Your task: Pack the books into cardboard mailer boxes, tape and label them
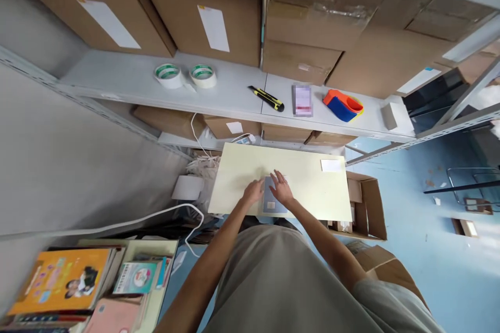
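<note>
A grey-blue booklet (272, 199) lies near the front edge of a pale yellow table (312, 192). My left hand (253, 191) rests at the booklet's left edge, its fingers curled, and I cannot tell whether it grips the booklet. My right hand (281, 187) lies flat on the booklet's top right with fingers spread. A small white slip (331, 165) sits at the table's far right corner.
A shelf (128, 79) behind the table carries two tape rolls (185, 75), a yellow-black utility knife (267, 98), a small pad (302, 100) and a red-blue tape dispenser (342, 104). Cardboard boxes stack above. An open carton (367, 208) stands right of the table. Books (78, 281) pile at lower left.
</note>
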A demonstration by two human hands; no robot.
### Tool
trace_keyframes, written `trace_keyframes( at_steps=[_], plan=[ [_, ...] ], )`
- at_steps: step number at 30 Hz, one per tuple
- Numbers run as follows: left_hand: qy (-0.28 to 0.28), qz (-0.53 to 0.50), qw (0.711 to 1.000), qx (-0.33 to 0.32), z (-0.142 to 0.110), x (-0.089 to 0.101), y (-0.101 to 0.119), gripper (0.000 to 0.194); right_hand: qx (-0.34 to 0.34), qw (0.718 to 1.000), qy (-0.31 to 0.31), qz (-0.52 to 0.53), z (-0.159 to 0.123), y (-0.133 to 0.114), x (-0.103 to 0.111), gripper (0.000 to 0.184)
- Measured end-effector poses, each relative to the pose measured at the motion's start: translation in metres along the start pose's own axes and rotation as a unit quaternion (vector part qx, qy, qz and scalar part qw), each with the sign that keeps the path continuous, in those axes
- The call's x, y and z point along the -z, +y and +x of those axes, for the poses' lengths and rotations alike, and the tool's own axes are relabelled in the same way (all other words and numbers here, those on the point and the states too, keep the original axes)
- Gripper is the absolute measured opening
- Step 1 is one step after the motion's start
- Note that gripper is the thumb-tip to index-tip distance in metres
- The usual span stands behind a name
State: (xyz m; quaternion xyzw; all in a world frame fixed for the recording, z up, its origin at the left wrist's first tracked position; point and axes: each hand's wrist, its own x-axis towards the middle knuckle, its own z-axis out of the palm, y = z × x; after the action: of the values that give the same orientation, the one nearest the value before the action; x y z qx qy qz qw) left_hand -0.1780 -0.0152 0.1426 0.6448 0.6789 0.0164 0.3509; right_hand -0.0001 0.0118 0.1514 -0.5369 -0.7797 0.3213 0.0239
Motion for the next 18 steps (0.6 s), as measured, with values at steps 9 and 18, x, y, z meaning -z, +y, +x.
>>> trace_keyframes(
  at_steps=[9,18],
  plan=[
    [0.386,-0.091,0.892,-0.219,0.076,0.225,0.058,0.048,0.115,0.947,0.296,-0.054,0.126,-0.115,0.193,0.054],
    [0.402,-0.091,0.885,-0.216,0.056,0.253,0.046,0.048,0.026,0.97,0.215,-0.114,0.196,-0.142,0.231,0.056]
  ],
)
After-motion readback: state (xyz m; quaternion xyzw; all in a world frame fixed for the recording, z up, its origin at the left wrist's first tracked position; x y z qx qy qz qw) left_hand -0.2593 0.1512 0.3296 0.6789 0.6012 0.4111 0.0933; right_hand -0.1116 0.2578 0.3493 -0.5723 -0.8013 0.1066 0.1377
